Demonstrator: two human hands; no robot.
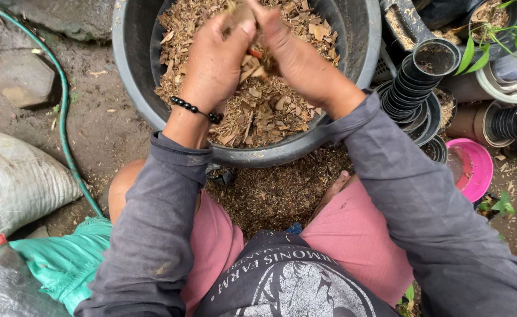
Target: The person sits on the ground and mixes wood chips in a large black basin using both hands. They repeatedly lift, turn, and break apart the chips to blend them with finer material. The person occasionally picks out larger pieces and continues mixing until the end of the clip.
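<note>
Just dry, flaky brown bark chips (pixel 258 111), heaped in grey basin (pixel 130 76)

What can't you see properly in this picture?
- Head view: what the left hand and right hand pinch together; the fingers cover it.
- The tub's far rim; the top edge cuts it off.
- The bottom of the tub; bark chips cover it.
- Inside the stacked black pots; too dark.
</note>
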